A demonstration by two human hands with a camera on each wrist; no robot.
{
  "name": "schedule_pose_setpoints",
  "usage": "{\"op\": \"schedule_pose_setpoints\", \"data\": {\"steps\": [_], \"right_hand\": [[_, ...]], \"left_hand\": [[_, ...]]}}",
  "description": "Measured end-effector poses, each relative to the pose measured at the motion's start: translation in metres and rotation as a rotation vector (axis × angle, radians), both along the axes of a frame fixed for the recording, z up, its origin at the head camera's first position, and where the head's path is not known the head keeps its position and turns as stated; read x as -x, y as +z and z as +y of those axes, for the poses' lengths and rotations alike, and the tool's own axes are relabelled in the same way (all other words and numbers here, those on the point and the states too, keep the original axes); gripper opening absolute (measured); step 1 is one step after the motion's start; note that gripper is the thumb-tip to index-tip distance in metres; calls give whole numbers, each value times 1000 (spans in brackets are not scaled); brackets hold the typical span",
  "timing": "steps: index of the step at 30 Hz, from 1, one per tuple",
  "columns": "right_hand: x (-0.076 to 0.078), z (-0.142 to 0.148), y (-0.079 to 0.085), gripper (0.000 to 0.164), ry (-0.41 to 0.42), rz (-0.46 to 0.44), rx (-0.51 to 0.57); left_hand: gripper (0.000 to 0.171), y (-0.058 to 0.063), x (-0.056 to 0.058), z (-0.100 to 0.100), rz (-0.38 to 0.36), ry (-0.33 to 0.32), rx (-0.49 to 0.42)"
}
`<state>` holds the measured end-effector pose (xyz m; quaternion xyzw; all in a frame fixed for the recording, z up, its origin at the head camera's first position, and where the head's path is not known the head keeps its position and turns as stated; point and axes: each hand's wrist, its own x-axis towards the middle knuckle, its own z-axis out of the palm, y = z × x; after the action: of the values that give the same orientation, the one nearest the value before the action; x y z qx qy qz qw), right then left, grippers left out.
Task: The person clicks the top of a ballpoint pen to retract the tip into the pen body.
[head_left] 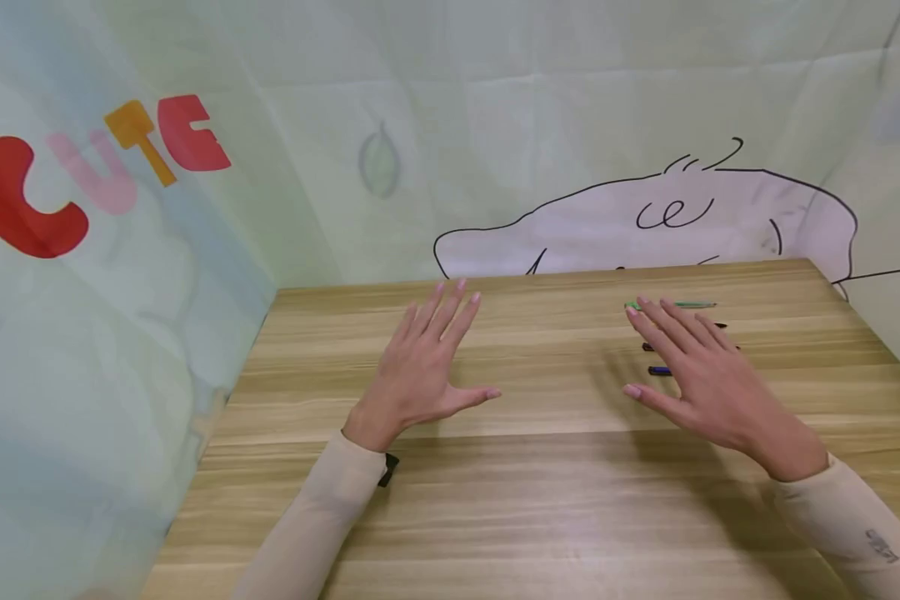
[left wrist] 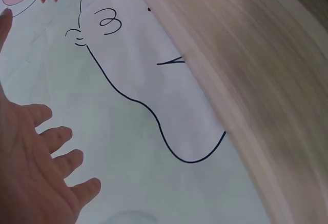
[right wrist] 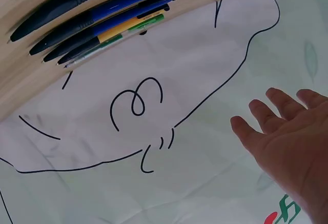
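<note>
In the head view my left hand hovers over the left-middle of the wooden table, palm down, fingers straight and thumb spread. My right hand is held the same way on the right, above a row of pens and partly covering them. A green pen lies farthest back; a blue pen lies nearest. The right wrist view shows the row side by side: several blue-and-black pens, a yellow pen and the green one. Neither hand holds anything.
A printed cloth backdrop hangs behind the table and along its left side, with a cartoon figure and coloured letters on it. The table's back edge meets the cloth. A black band shows at my left wrist.
</note>
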<state>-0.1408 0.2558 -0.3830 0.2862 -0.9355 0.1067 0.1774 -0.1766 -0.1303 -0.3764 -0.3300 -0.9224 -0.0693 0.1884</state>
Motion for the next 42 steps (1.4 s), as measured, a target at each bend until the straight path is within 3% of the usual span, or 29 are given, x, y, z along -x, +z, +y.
{"op": "schedule_pose_setpoints", "data": {"steps": [5, 10, 14, 20, 27, 36, 42], "right_hand": [[0, -1, 0, 88, 20, -88, 78], [-1, 1, 2, 80, 10, -192, 205], [-1, 1, 4, 75, 35, -224, 335], [-1, 1, 6, 70, 78, -209, 481], [0, 6, 9, 57, 50, -335, 655], [13, 24, 8, 55, 90, -414, 733], [22, 37, 9, 59, 104, -433, 758]], "left_hand": [[113, 0, 0, -1, -66, -56, -83], [110, 0, -1, -2, -216, -65, -204], [104, 2, -1, -2, -318, -63, -315], [91, 2, -1, -3, -412, -125, -480], [85, -1, -1, -4, -495, -180, -638], [78, -3, 0, -5, -580, -221, -740], [77, -3, 0, -6, -595, -224, -739]]}}
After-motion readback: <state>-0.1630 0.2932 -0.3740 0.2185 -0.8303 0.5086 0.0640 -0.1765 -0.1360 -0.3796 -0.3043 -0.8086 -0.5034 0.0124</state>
